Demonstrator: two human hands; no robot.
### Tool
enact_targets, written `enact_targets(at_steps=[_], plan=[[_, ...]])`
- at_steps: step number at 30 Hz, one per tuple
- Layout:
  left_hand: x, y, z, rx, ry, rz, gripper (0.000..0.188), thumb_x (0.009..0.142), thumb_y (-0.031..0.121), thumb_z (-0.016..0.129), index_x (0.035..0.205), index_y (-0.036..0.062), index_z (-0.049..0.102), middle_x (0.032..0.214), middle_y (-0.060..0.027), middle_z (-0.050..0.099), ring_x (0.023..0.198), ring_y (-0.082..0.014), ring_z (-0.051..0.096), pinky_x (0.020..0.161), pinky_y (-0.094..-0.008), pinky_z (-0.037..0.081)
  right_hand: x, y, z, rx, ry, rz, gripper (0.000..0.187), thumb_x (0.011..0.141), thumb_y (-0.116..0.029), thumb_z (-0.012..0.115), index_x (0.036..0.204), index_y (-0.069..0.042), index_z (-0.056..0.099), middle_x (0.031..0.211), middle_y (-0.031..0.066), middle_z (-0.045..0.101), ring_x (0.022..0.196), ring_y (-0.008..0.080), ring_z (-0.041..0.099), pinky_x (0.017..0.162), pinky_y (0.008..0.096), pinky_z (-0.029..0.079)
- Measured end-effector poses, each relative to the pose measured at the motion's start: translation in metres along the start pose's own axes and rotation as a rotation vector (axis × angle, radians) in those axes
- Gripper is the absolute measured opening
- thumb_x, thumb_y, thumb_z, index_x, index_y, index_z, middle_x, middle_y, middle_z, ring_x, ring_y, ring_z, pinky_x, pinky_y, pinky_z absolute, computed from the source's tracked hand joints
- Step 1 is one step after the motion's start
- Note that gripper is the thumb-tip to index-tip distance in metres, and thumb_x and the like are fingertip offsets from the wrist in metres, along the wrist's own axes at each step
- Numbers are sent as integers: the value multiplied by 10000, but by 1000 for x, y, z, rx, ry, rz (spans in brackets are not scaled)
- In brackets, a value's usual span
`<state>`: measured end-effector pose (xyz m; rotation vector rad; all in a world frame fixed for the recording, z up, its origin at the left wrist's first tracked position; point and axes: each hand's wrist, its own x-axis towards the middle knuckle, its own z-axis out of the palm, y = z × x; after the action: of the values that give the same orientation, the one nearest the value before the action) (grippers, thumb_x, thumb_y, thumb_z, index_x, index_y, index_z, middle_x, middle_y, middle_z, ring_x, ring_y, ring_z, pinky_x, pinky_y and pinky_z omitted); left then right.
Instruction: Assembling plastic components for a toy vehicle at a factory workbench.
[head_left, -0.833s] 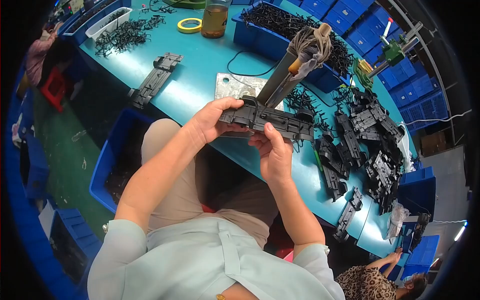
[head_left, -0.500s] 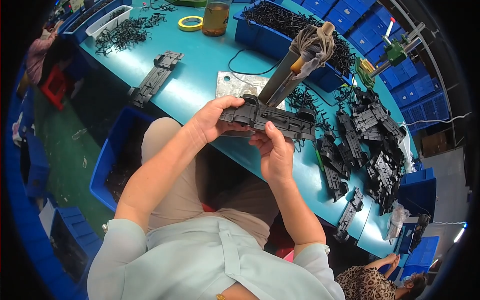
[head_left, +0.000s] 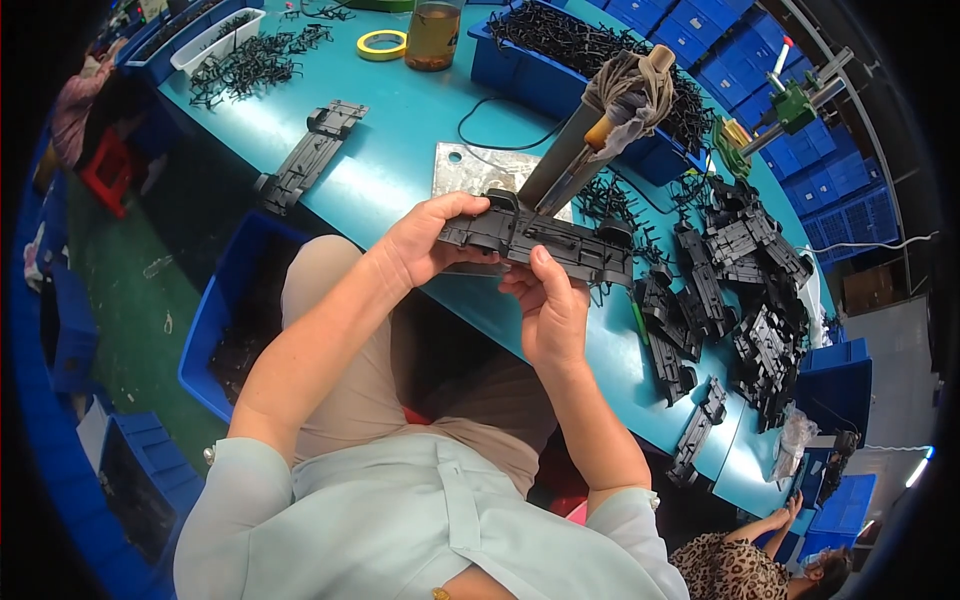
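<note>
I see the left hand [head_left: 428,240] and right hand [head_left: 553,315] both gripping one long black part [head_left: 560,242] by the desk [head_left: 400,120]'s near edge.

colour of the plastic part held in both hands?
The plastic part is black, best seen in the head view.

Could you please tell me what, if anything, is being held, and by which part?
A long black part: the left hand holds its left end, the right hand its near edge around the middle.
</note>
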<state>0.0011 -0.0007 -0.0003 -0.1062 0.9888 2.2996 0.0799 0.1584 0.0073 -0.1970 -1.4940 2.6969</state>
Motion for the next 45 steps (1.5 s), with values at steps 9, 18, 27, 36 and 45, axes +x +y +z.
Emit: enact_targets(at_steps=[9, 18, 27, 36, 45], plan=[[1, -1, -4, 38, -26, -3, 337, 866, 234, 550, 1099, -9, 562, 1024, -143, 636, 925, -249, 635, 881, -419, 514, -1, -2, 3, -9, -5, -3, 187, 879, -178, 594, 963, -11, 601, 854, 84, 644, 710, 164, 608, 644, 313, 508], [-1, -2, -1, 16, -3, 20, 255, 843, 219, 602, 997, 19, 567, 938, -120, 628, 846, -233, 631, 766, -382, 558, -1, 4, -3, 72, 16, 35, 182, 864, -158, 611, 958, -3, 602, 857, 83, 628, 721, 175, 596, 652, 323, 504], [1, 0, -4, 50, -26, -8, 343, 859, 250, 561, 1103, 9, 569, 1036, -129, 635, 932, -236, 628, 879, -394, 504, 0, 0, 0, 55, 23, 40, 183, 865, -167, 616, 957, -10, 603, 842, 76, 625, 714, 171, 595, 648, 322, 500], [0, 0, 0, 50, -3, -2, 328, 866, 251, 553, 1094, 16, 568, 1028, -125, 635, 924, -228, 627, 862, -388, 511, 1, 1, 0, 57, 22, 36, 184, 882, -187, 594, 966, -23, 601, 849, 76, 640, 709, 154, 603, 620, 319, 513], [-2, -3, 4, 30, 43, 48, 269, 848, 227, 598, 1007, 10, 587, 931, -114, 637, 829, -205, 637, 746, -359, 565, 5, -2, 0, 73, 26, 66, 177, 889, -199, 582, 955, -34, 590, 829, 60, 629, 705, 141, 591, 615, 313, 502]])
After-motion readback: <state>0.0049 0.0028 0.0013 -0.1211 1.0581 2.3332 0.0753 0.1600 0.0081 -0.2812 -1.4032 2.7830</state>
